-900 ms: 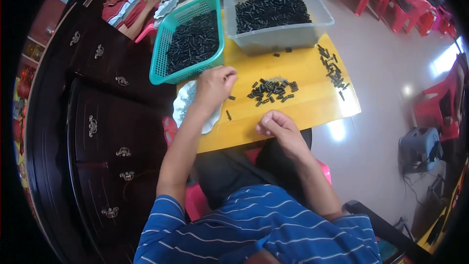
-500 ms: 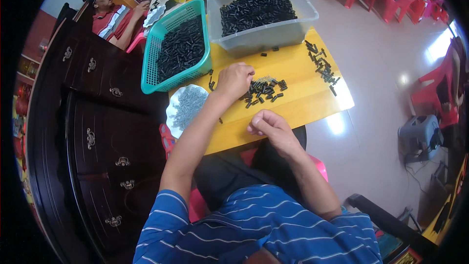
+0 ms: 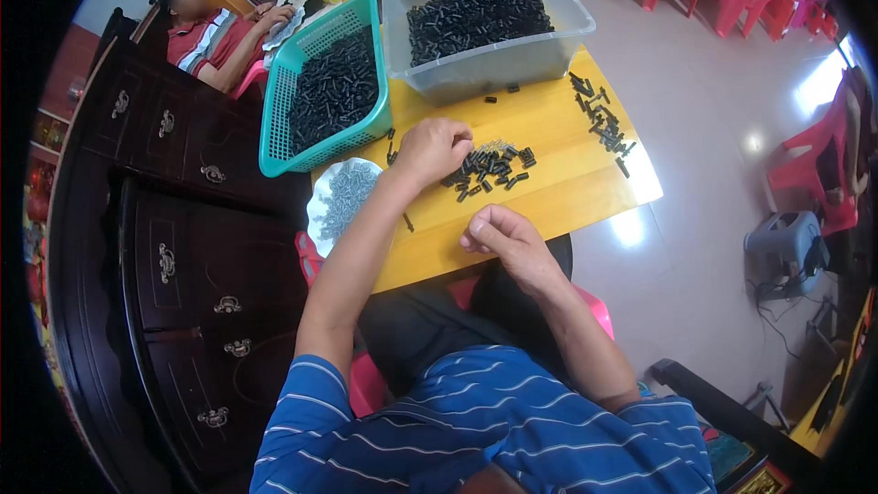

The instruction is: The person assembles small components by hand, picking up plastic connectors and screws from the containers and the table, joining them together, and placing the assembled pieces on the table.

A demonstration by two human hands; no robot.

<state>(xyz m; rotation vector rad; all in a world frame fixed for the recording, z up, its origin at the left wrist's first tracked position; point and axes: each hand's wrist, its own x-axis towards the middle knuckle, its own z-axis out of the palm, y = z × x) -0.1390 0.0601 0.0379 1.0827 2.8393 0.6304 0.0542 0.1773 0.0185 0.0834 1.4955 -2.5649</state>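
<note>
- Black tubes [image 3: 497,166] lie heaped in front of the clear bin [image 3: 494,65].
- Left hand [image 3: 435,153] beside them, right hand [image 3: 505,240] farther from the bin.
- Both curled, apart; I can't tell if either holds anything.

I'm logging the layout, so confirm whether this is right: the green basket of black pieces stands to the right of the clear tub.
Not quite: the head view shows the green basket of black pieces standing to the left of the clear tub, not the right.
</note>
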